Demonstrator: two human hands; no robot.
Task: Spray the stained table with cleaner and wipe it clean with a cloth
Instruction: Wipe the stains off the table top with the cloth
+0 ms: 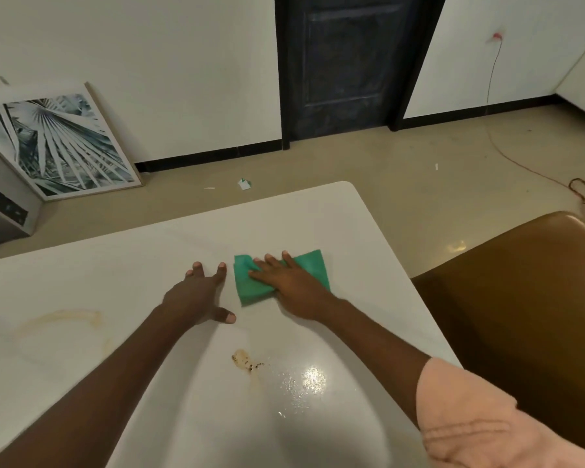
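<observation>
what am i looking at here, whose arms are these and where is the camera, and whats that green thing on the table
There is no machine here. The one picture comes from a camera worn on a person's head, looking forward and down, so the two arms reaching in from the bottom are that person's own.

The right hand lies flat, fingers spread, on a green cloth, pressing it onto the white table. The left hand rests open on the bare tabletop just beside the cloth and holds nothing.

Nearer the camera, the table carries a small brown stain with wet, shiny droplets next to it, and a fainter yellowish smear off to the left. The cloth has not reached either mark. No spray bottle is in view.

Behind the table are a brown chair, a dark door and a framed picture leaning on the wall.
</observation>
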